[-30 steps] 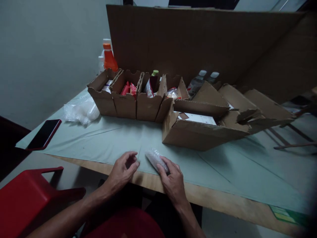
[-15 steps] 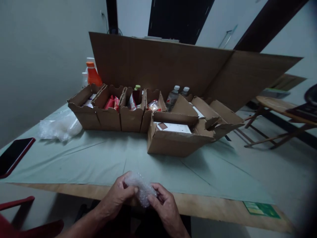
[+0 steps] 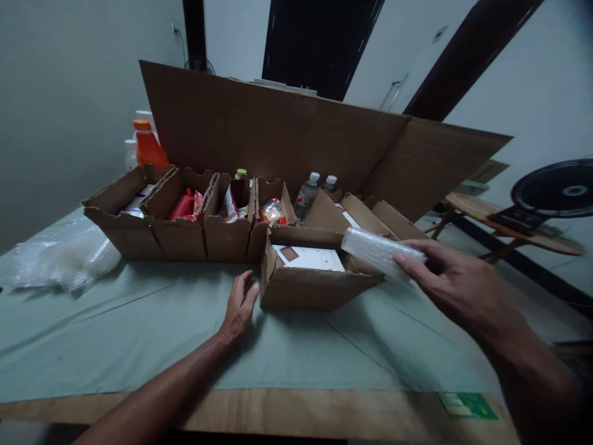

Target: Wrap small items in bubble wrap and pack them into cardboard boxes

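Observation:
A clear bubble-wrapped bundle is gripped in my right hand, between thumb and fingers, at the right end of the front cardboard box. What the wrap encloses, if anything, I cannot make out. That box holds a white carton with a brown square on its top. My left hand is just beside the box's left end, thumb apart from the fingers and nothing in it. Whether its fingertips touch the cardboard I cannot tell.
Behind stands a row of cardboard bins with red packets and other goods. Clear bottles, an orange bottle and a tall cardboard panel are farther back. Loose bubble wrap lies left on the green cloth.
My hands have separated. The right has carried the bubble-wrapped bundle up and right to the front box; the left has let go of it and moved forward to the box's left end. The view has shifted.

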Available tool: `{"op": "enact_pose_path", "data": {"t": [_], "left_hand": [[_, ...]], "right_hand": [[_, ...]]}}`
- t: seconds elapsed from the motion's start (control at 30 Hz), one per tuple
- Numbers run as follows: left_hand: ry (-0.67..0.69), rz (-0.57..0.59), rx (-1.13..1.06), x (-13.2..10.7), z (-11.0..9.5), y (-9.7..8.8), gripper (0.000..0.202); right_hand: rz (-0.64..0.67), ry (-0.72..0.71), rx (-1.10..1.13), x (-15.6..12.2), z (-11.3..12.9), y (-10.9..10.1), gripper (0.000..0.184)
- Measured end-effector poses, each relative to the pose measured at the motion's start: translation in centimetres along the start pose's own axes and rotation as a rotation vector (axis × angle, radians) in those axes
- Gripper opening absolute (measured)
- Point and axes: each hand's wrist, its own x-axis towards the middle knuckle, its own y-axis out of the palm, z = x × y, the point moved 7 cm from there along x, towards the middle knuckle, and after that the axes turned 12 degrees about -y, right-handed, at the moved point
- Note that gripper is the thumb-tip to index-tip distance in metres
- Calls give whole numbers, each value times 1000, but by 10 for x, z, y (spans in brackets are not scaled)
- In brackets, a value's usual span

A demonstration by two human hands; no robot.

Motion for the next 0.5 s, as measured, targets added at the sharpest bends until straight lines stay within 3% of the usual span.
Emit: {"op": "enact_pose_path", "data": {"t": [0.1, 0.2, 0.37, 0.5], "left_hand": [[41, 49, 56, -5, 5, 3, 44], [78, 58, 107, -7, 4, 1, 38], [133, 51, 165, -5, 0, 4, 35], [158, 57, 176, -6, 0, 6, 34]], "right_hand": [[394, -25, -374, 38, 5, 27, 37], [631, -103, -473, 61, 17, 63, 34], [795, -233, -360, 80, 26, 115, 22], [816, -331, -261, 81, 24, 131, 21]]}}
